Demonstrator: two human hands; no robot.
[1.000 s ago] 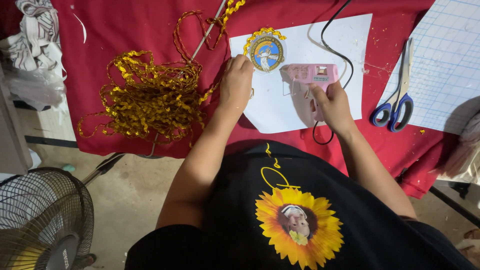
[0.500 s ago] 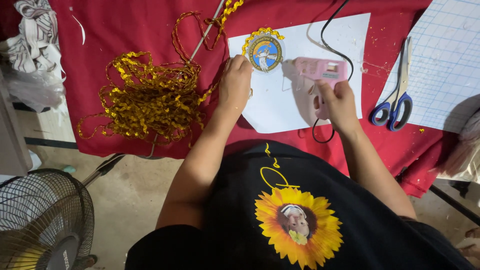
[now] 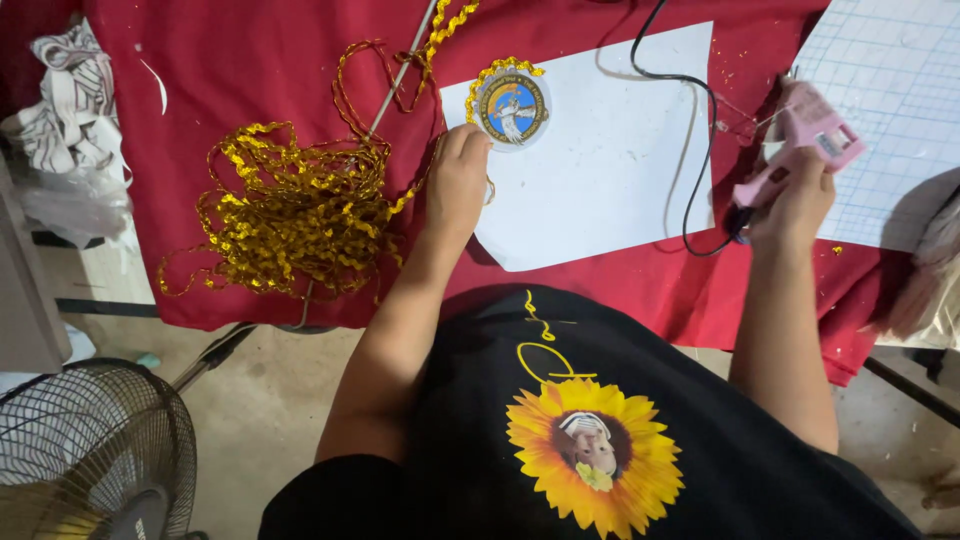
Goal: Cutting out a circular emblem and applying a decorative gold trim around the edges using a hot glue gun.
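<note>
On the white paper sheet, my left hand pinches the light, floppy gold trim edging the stiff round badge, best held by its rim, while my right hand grips the glue gun.

free: white sheet centre | blocked: gold trim heap left, black cord right

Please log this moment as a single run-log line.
left hand: rests by round gold-trimmed badge on white paper sheet | right hand: grips pink glue gun over red cloth | gold braid pile: left
</note>
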